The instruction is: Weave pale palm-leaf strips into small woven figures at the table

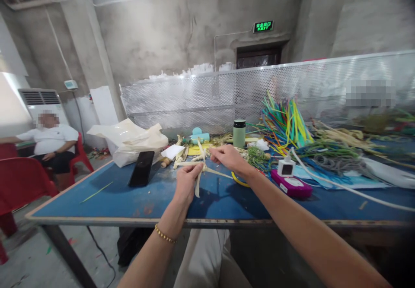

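Note:
Over the blue table (136, 210), my left hand (186, 182) pinches pale, flat plant-like strips (197, 188) between thumb and fingers. The strips cross each other and stick out upward, downward and to both sides. Just to the right, at about the same height, my right hand (228, 157) is closed with its fingertips together, apart from my left hand. Whatever it may hold is too small to make out. Below and beyond its wrist lies a yellow ring-shaped piece (239, 180).
A black phone (142, 169) and a pale plastic bag (129, 139) lie at left. Behind my hands stands a green bottle (239, 133). Coloured strips (285, 121), a purple box (292, 183) and a white cable (340, 188) occupy the right. A person (53, 141) sits far left.

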`<action>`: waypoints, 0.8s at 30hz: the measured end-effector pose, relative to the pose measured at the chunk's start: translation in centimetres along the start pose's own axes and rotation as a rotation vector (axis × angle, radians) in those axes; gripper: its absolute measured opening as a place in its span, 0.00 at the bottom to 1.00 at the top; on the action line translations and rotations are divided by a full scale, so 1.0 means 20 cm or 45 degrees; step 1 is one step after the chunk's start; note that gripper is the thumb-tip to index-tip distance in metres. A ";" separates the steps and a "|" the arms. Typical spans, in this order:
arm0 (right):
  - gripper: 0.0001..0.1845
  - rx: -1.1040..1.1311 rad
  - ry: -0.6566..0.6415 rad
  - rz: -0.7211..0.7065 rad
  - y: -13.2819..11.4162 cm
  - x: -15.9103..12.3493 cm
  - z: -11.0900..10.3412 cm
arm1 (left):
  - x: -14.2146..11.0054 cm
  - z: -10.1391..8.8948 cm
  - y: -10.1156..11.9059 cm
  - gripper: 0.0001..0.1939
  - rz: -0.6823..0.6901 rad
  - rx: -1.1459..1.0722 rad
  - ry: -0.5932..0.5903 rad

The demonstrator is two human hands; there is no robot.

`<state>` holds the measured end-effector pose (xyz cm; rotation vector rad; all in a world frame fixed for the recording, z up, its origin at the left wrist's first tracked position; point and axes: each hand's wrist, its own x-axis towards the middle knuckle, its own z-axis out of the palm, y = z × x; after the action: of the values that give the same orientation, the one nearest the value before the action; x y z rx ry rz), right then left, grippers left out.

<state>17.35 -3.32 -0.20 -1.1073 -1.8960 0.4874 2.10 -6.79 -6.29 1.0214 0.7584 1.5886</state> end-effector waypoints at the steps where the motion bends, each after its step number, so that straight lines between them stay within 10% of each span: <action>1: 0.24 0.080 -0.126 0.029 0.02 0.00 0.01 | 0.00 0.00 0.00 0.17 0.004 0.002 -0.013; 11: 0.22 0.928 -0.243 0.269 0.06 -0.07 0.15 | -0.02 0.02 0.02 0.18 -0.113 -0.138 -0.148; 24: 0.14 0.791 -0.102 0.317 0.07 -0.07 0.13 | -0.03 0.01 0.01 0.18 -0.137 -0.048 -0.255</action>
<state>16.20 -3.63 -3.23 -0.9058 -1.5088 1.1822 2.30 -7.36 -6.20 1.0758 0.6336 1.3806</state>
